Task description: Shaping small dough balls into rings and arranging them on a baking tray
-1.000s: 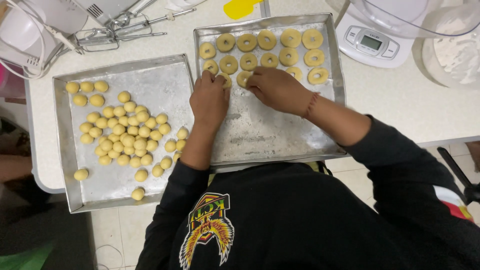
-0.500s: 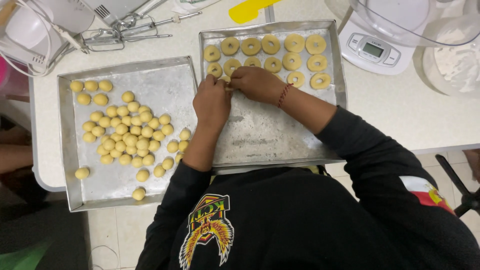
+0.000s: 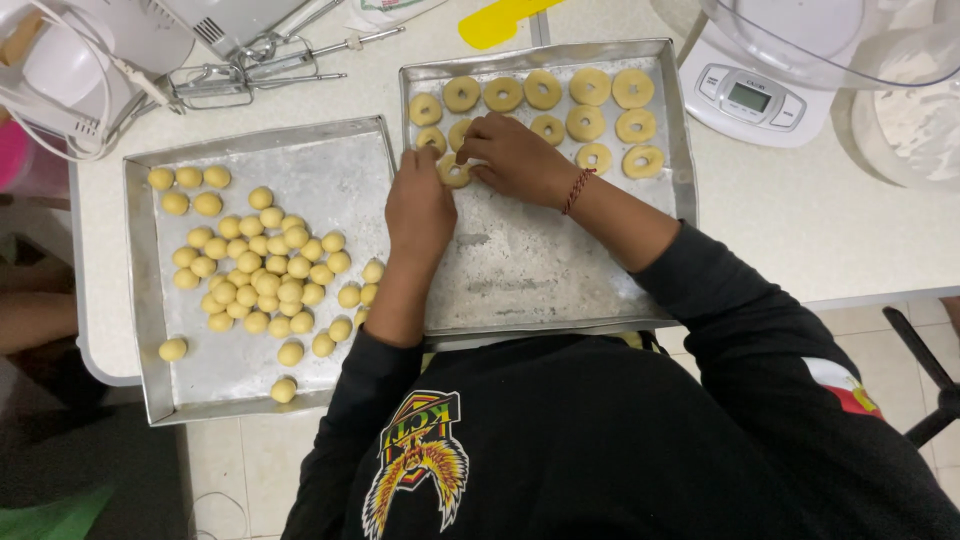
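Seen from above, a person in a black long-sleeved top leans over a pale table. Both hands meet on one dough ring (image 3: 453, 172), a small, flat, pale yellow round with a hole pressed through its middle. It lies on the floured right baking tray (image 3: 560, 270), near the tray's upper left, just below two rows of finished dough rings (image 3: 545, 95) of the same shape and colour.

The left hand (image 3: 420, 205) rests on the tray with its fingertips touching the ring's left edge. The right hand (image 3: 515, 158), with a red string bracelet (image 3: 577, 190) at the wrist, curls over the ring from the right, fingers bent and pinching or pressing it; the fingers hide part of the dough, so the exact grip cannot be told.

To the left sits a second metal tray (image 3: 160, 380) scattered with many small yellow dough balls (image 3: 265, 275). Above it lie a hand mixer's metal beaters (image 3: 250, 75). A white kitchen scale (image 3: 745, 95) stands to the upper right of the trays.
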